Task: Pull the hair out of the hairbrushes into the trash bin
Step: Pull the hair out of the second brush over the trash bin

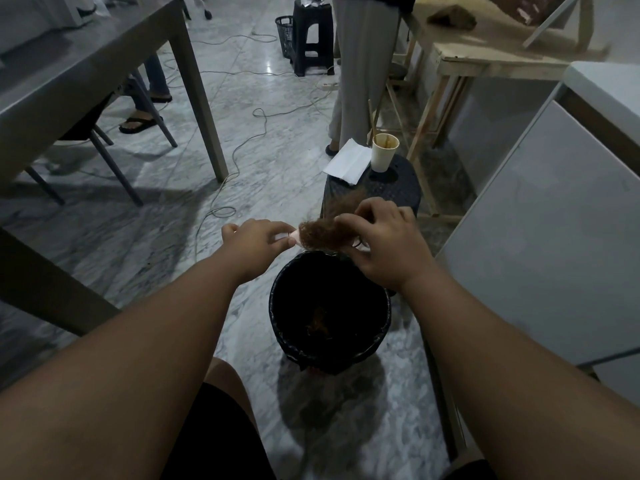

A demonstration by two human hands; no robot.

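Head view, centre of the frame: holding a pale pink hairbrush [290,235] over the far rim of the trash bin [277,306], mostly hidden under a thick brown clump of hair [320,233]. Left hand [254,242] gripping the handle end, fingers [281,241] curled and pinching it from the left. Right hand [384,242] reaching in from the right, fingers [346,221] bent and pressed into the hair clump, pinching it at its top edge; whether pulling free or just gripping, cannot tell. Wisps of hair fanning upward above the clump toward the dark stool [391,188].

Lower centre: trash bin standing on the marble floor [173,237], lined with a black bag, a small tangle of brownish strands [318,323] lying at the bottom.

Right of centre, above the hands: paper cup [382,152] and a folded white napkin [348,161] sitting on the dark stool, just beside each other.

Upper left: grey surface [69,71] stretching across, sandalled feet showing beneath it. Upper right: wooden surface [485,43] carrying another brown hair clump [450,17].
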